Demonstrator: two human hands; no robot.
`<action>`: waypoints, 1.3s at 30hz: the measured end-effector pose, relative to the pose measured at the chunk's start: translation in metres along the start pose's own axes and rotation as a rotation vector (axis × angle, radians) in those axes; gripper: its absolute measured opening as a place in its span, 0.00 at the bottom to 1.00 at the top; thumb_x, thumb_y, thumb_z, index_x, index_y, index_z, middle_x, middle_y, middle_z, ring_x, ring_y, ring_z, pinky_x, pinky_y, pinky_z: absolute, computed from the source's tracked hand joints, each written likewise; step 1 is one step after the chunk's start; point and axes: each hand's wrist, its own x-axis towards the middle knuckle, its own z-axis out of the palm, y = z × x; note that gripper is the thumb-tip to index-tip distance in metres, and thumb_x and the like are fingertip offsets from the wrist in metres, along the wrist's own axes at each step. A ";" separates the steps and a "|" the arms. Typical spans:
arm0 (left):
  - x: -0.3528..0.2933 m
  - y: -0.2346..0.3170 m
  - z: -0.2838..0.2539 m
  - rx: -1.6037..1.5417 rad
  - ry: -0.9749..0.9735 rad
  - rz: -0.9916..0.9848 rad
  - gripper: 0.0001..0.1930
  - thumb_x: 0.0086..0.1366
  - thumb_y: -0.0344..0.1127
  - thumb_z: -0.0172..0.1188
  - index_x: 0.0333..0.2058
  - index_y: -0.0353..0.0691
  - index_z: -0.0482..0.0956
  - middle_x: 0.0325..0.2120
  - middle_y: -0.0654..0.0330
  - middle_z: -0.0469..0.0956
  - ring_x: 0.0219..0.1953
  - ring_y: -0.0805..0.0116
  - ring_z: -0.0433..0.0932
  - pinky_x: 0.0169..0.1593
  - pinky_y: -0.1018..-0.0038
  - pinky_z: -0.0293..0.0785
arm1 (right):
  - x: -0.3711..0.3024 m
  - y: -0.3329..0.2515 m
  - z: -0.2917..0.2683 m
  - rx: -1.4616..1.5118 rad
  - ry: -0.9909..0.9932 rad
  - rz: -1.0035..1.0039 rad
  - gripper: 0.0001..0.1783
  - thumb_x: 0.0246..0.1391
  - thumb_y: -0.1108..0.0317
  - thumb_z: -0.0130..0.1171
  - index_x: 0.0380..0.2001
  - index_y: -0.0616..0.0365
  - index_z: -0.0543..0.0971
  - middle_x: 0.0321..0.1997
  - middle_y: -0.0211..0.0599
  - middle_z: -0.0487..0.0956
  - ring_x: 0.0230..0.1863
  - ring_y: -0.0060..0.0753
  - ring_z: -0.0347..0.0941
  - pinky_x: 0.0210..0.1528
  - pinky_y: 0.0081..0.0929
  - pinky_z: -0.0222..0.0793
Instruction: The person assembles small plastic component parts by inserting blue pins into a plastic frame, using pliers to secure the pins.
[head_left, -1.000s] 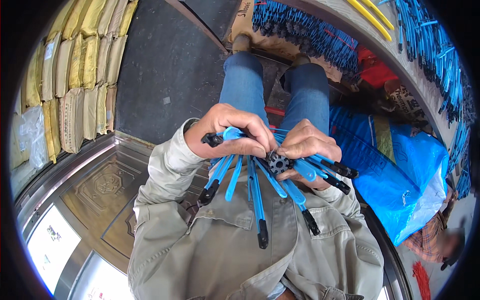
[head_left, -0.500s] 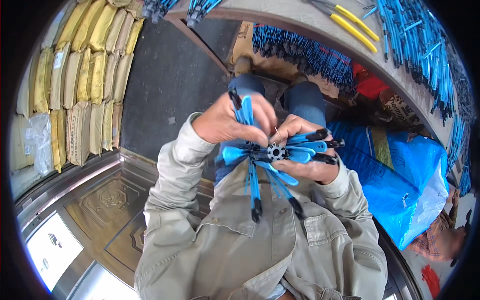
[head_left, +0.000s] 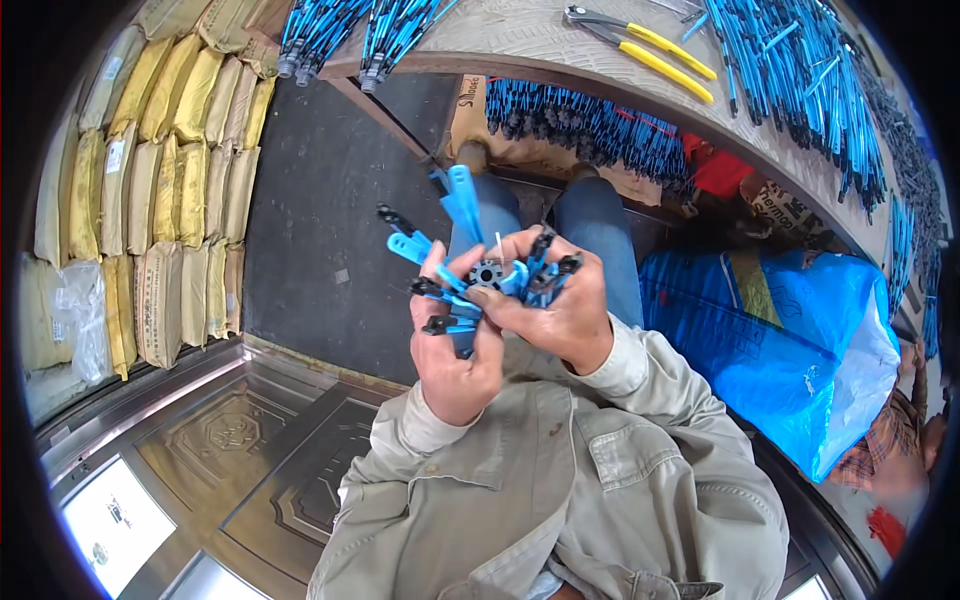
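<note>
In the head view the two hands are together, clamped on one bundle: the left hand (head_left: 455,375) wraps blue black-tipped strips (head_left: 462,205) that fan out on its far side, while the right hand (head_left: 565,310) pinches around the dark round hub (head_left: 487,274) between them. Beyond the right hand, yellow-handled pliers (head_left: 665,70) lie on a table (head_left: 530,42); right of it sits a blue bag (head_left: 780,350).

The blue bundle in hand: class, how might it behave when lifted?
The bundle is probably light, since its blue strips look thin. They may swing about, given their uneven splay around the black hub.
</note>
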 end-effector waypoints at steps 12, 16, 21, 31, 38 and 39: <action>-0.013 -0.001 0.000 0.049 -0.149 0.351 0.38 0.51 0.24 0.55 0.58 0.26 0.45 0.49 0.39 0.65 0.50 0.51 0.69 0.54 0.64 0.64 | -0.012 -0.023 -0.011 0.206 -0.018 0.023 0.17 0.37 0.78 0.65 0.34 0.67 0.73 0.32 0.33 0.74 0.32 0.19 0.68 0.36 0.19 0.65; -0.010 -0.008 0.009 0.175 -0.190 0.282 0.33 0.54 0.24 0.54 0.57 0.28 0.50 0.47 0.43 0.68 0.48 0.57 0.70 0.52 0.68 0.64 | -0.020 -0.011 -0.012 0.132 0.062 0.043 0.17 0.38 0.78 0.65 0.34 0.67 0.72 0.33 0.33 0.75 0.32 0.19 0.68 0.36 0.19 0.65; -0.003 -0.004 0.006 0.269 -0.299 0.235 0.26 0.50 0.21 0.55 0.51 0.27 0.63 0.42 0.46 0.72 0.45 0.57 0.74 0.47 0.70 0.68 | -0.028 -0.014 -0.016 0.107 0.189 -0.053 0.18 0.35 0.77 0.68 0.34 0.65 0.74 0.31 0.36 0.77 0.27 0.22 0.72 0.30 0.20 0.67; 0.000 0.020 -0.021 0.218 -0.606 0.146 0.22 0.54 0.21 0.53 0.50 0.32 0.67 0.43 0.49 0.70 0.42 0.56 0.72 0.47 0.71 0.68 | -0.028 0.004 -0.053 0.152 -0.340 -0.201 0.24 0.35 0.75 0.70 0.38 0.64 0.73 0.32 0.38 0.76 0.33 0.31 0.73 0.35 0.24 0.67; -0.002 0.014 -0.018 0.248 -0.567 0.247 0.21 0.56 0.23 0.50 0.51 0.33 0.67 0.46 0.47 0.68 0.45 0.54 0.70 0.48 0.67 0.67 | -0.037 -0.005 -0.038 0.061 -0.185 -0.119 0.22 0.36 0.71 0.71 0.37 0.62 0.73 0.30 0.39 0.76 0.33 0.31 0.73 0.35 0.26 0.68; -0.002 0.014 -0.017 0.245 -0.568 0.244 0.21 0.56 0.23 0.50 0.51 0.33 0.67 0.46 0.47 0.68 0.45 0.54 0.70 0.48 0.67 0.67 | -0.037 -0.005 -0.038 0.063 -0.187 -0.088 0.21 0.36 0.71 0.70 0.36 0.62 0.73 0.30 0.39 0.76 0.33 0.31 0.73 0.35 0.26 0.68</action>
